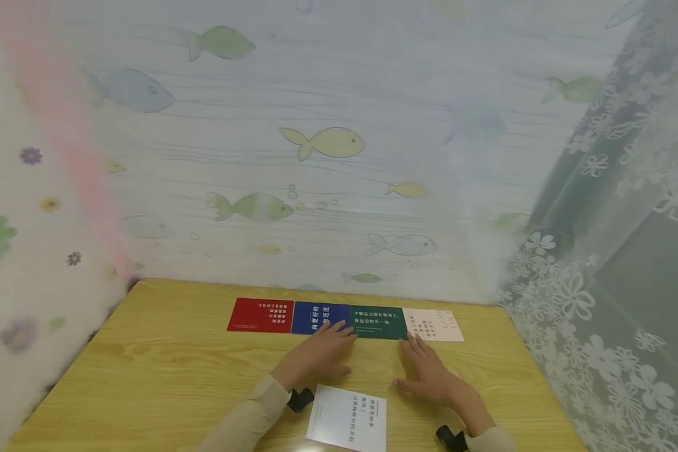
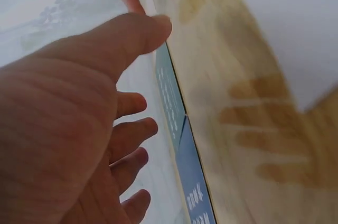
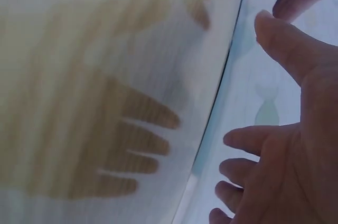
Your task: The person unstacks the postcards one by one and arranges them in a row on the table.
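Note:
A red card (image 1: 260, 315), a blue card (image 1: 312, 320), a green card (image 1: 378, 324) and a pale pink card (image 1: 443, 326) lie in a row near the table's far side, edge against edge, printed with text. My left hand (image 1: 324, 353) reaches the near edge of the blue and green cards, fingers extended, thumb apart. My right hand (image 1: 426, 371) has its fingertips over the pale pink card's near left corner, beside the green one. Nothing is gripped by either hand. Closer to me, between the forearms, lies a white card (image 1: 339, 420) with dark writing.
Everything lies on a wood-grain table (image 1: 164, 370). Behind it hangs a white cloth (image 1: 328, 207) printed with fish, and a lace curtain (image 1: 604, 370) falls along the right side. Black wrist straps (image 1: 301, 400) sit at both wrists.

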Demonstrator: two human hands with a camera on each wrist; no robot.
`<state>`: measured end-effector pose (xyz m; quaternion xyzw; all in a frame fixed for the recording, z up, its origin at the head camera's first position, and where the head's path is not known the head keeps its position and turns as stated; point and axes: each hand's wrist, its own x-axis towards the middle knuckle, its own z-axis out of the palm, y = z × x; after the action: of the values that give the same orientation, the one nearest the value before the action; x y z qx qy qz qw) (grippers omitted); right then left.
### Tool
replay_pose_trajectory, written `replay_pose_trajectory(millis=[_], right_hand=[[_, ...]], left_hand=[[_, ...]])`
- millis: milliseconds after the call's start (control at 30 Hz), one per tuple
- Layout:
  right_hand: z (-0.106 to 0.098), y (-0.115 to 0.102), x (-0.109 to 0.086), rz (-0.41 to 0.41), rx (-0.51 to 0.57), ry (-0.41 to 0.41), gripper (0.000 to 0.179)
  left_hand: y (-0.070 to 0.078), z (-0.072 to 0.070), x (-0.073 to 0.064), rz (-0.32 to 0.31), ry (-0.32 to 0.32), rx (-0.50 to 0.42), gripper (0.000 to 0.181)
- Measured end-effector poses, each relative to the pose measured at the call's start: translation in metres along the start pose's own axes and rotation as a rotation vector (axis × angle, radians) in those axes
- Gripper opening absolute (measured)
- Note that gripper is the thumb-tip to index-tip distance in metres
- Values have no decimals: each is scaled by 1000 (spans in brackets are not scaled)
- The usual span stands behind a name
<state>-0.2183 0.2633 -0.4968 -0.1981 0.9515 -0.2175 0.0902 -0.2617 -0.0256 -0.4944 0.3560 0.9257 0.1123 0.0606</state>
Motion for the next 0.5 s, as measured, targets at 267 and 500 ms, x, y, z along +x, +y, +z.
replay_pose_trajectory(millis=[267,500], right_hand=[[18,-26,-17,4,33,-87,108],[27,-44,-36,-9,55,-178,115]], left_hand=[[-10,8,-45,17,-20,-25,70],[-9,15,-77,-34,-80,-134,84]])
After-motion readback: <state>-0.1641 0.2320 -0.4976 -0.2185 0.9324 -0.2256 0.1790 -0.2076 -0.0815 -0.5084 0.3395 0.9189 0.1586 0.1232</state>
